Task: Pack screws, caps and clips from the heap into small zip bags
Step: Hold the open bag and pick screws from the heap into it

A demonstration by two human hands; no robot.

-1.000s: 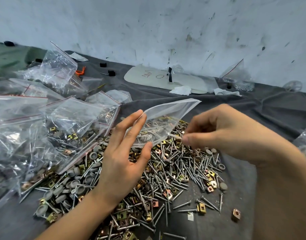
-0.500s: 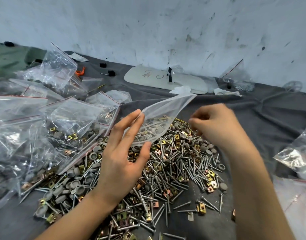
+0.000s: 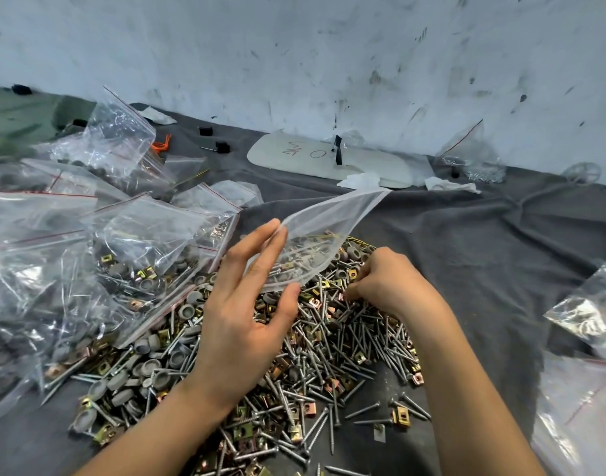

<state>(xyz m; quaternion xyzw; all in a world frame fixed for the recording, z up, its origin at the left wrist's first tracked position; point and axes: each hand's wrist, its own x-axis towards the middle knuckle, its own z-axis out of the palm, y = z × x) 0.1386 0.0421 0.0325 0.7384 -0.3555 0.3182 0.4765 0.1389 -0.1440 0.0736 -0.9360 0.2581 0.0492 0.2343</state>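
A heap (image 3: 329,345) of silver screws, grey caps and brass clips lies on the dark grey cloth. My left hand (image 3: 246,314) holds a small clear zip bag (image 3: 315,242) above the heap, pinching its lower edge between thumb and fingers; the bag has screws and caps inside and its mouth points up and to the right. My right hand (image 3: 387,283) is down on the heap's far right part, fingers curled into the parts. Whether the right hand's fingers have closed on a part is hidden.
Filled zip bags (image 3: 99,255) are piled on the left. More bags (image 3: 590,338) lie at the right edge. A pale flat board (image 3: 312,158) and paper scraps lie by the white wall. Bare cloth (image 3: 483,255) spreads right of the heap.
My right hand has dropped from the bag's mouth down into the heap. The left hand holds the bag in nearly the same place, its mouth swung slightly higher.
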